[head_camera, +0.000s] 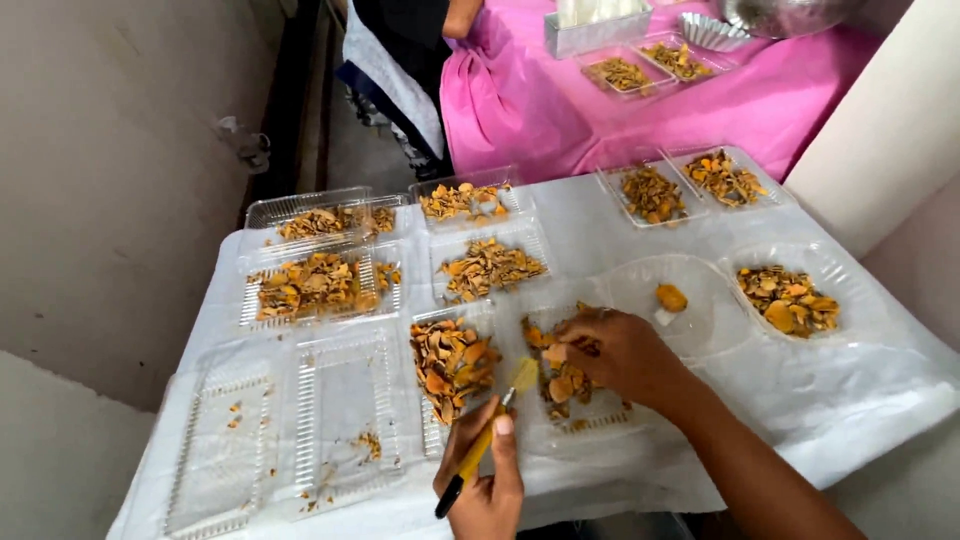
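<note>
My left hand (487, 482) is at the near table edge, closed round a yellow-handled scoop (480, 450) with a black end; its pale tip hovers between two clear plastic trays. My right hand (612, 350) rests fingers-down in the right tray (590, 418), pinching orange-yellow dried pieces (560, 385). The tray to its left (430, 428) holds a heap of the same pieces (452, 362).
Two nearly bare clear trays (340, 420) (215, 460) lie at the front left. Several filled trays (320, 285) sit behind, with a clear round plate (700, 325) bearing one orange piece (671, 297) and a filled bowl (835, 270). A pink-clothed table (620, 120) and another person (400, 60) are beyond.
</note>
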